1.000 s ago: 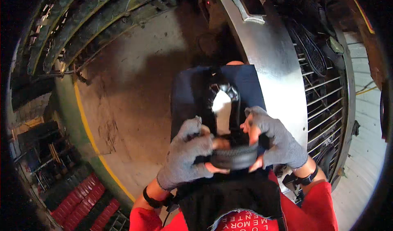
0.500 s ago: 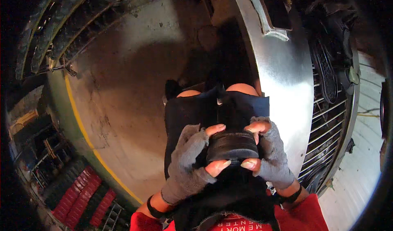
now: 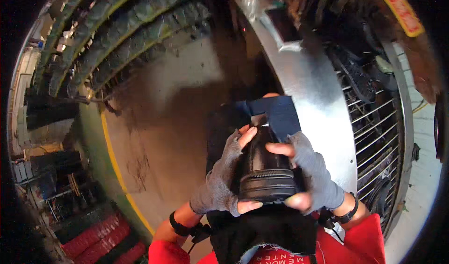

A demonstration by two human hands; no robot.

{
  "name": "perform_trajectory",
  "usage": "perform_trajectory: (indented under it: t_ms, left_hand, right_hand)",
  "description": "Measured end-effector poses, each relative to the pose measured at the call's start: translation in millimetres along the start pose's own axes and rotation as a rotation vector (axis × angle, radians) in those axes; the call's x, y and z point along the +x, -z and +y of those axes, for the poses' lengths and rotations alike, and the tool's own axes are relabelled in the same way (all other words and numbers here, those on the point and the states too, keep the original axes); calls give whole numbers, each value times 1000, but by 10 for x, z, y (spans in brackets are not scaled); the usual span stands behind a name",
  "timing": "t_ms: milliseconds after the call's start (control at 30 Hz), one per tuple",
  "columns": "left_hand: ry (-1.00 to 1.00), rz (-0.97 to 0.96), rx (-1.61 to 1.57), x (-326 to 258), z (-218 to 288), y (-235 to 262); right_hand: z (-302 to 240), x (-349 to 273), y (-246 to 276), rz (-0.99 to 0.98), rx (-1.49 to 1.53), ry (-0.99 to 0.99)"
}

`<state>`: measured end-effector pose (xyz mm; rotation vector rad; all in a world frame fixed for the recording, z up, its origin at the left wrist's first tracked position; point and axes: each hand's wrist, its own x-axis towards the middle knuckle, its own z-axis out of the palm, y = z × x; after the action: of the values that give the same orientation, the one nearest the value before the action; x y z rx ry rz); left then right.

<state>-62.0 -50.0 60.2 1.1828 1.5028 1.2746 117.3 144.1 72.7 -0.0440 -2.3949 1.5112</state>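
Note:
Over my lap, both hands are around a black boot (image 3: 262, 158); its kind is only partly clear. It has a smooth, narrower shaft pointing away from me and a wider, banded end with a toothed ridge near me. My left hand (image 3: 221, 177), in a grey fingerless glove, grips its left side, index finger along the shaft and thumb under the near end. My right hand (image 3: 315, 176), gloved alike, is on the other side, index finger touching the shaft; its thumb is blurred by the near end. A dark apron (image 3: 285, 112) lies beneath.
A shiny metal bench (image 3: 322, 123) curves along my right, with a dark flat item (image 3: 283, 25) on it. Beyond are metal bars (image 3: 376, 135) and a black shoe (image 3: 358, 77). Loaded racks (image 3: 135, 34) stand far left, red bundles (image 3: 100, 236) near left, a yellow floor line (image 3: 114, 163) between.
The boot has tilted, so its long shaft now shows, pointing away. My right index finger has shifted onto the shaft, and my hands are further apart. The whole view has shifted.

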Motion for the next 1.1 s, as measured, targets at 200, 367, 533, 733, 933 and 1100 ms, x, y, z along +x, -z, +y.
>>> perform_trajectory:
  t_ms: [200, 367, 533, 733, 933, 1100]
  left_hand:
    - [-435, -170, 321, 305, 811, -310]
    - [-1060, -275, 795, 646, 1063, -1157]
    - [-600, -297, 762, 653, 474, -816]
    - [-88, -176, 615, -66, -310, -505]
    - [23, -85, 399, -162, -401, -722]
    - [-89, -87, 395, 145, -242, -747]
  right_hand:
    - [-68, -764, 523, 128, 771, -839]
    - [-289, -1334, 868, 257, 874, -714]
    - [-102, -2467, 1279, 733, 619, -752]
    - [291, -4325, 1752, 1014, -428, -1277]
    - [121, -3735, 1656, 625, -1267, -767]
    - [1324, -2069, 1588, 499, -732, -505]
